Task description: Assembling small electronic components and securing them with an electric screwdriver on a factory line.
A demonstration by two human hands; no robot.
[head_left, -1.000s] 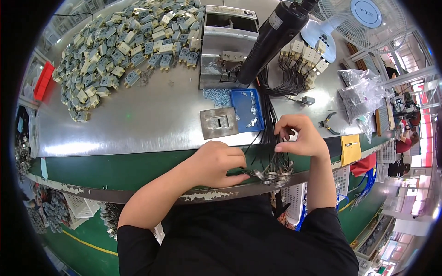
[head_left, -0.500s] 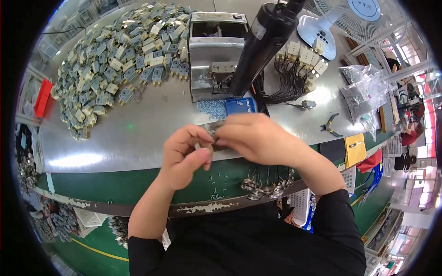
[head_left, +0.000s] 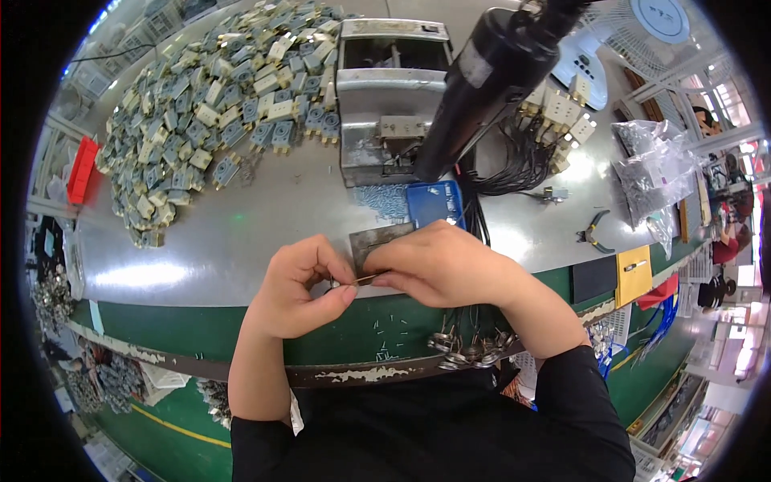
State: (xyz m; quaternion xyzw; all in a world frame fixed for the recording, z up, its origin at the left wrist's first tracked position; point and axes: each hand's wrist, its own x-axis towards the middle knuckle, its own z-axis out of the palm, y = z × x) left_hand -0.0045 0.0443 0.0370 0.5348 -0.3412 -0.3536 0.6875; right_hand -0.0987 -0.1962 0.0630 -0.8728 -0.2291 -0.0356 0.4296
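Observation:
My left hand (head_left: 309, 283) and my right hand (head_left: 438, 263) meet over the table's front part, both closed in a pinch. Between their fingertips runs a thin, copper-toned rod (head_left: 366, 279); its ends are hidden by the fingers. Just beyond my right hand lies a flat dark-grey metal plate (head_left: 371, 236), partly covered by it. Behind that sits a blue tray (head_left: 434, 202), with many small bluish screw-like pieces (head_left: 380, 201) heaped at its left. In front of my right hand, round metal parts with thin stems (head_left: 472, 347) rest near the edge.
A large pile of grey and cream switch-like blocks (head_left: 193, 120) covers the back left. A metal fixture (head_left: 393, 104) and a thick black cylinder (head_left: 486, 88) rise behind my hands. To the right lie pliers (head_left: 595, 233), black-cabled blocks (head_left: 554, 112) and a plastic bag (head_left: 654, 165).
Both hands have come down toward the front edge, and the rod now stretches between them. The grey plate has come into clearer sight. The whole view has shifted slightly.

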